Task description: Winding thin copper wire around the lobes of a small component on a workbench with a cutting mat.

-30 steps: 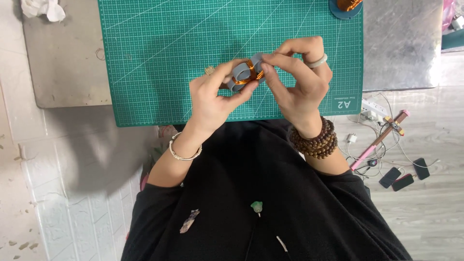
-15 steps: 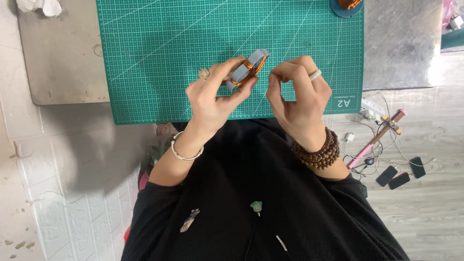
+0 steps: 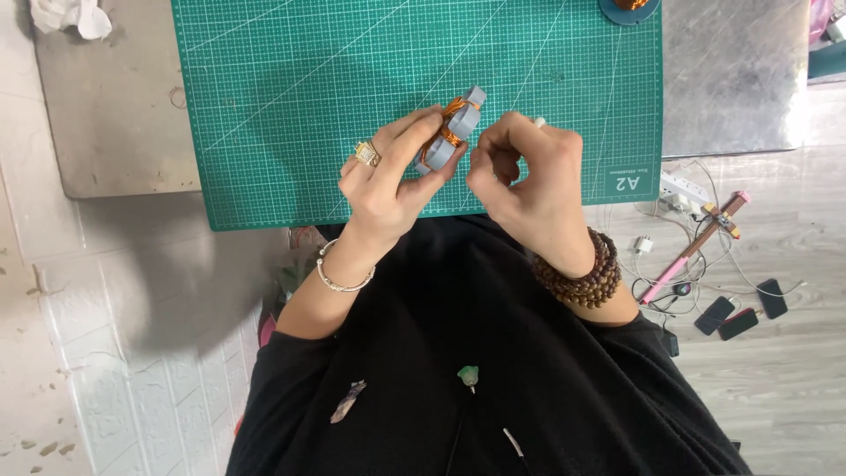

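My left hand (image 3: 392, 181), with a gold ring and a thin bangle, grips a small grey plastic part wound with orange copper wire (image 3: 451, 130) above the green cutting mat (image 3: 291, 97). My right hand (image 3: 527, 176), wearing a brown bead bracelet, sits just to the right of the part with its fingers curled and pinched together. Whether a thin wire runs between those fingers is too fine to tell. Both hands hover over the mat's near edge.
The mat lies on a grey metal table (image 3: 115, 115). A crumpled white cloth (image 3: 70, 16) is at the far left corner, a dark round holder with copper wire (image 3: 629, 7) at the mat's top edge. Cables, a power strip (image 3: 683, 187) and phones (image 3: 740, 313) lie on the floor, right.
My right hand has let go of the wound part and drawn back to the right with fingers pinched. My left hand has tilted the part more upright.
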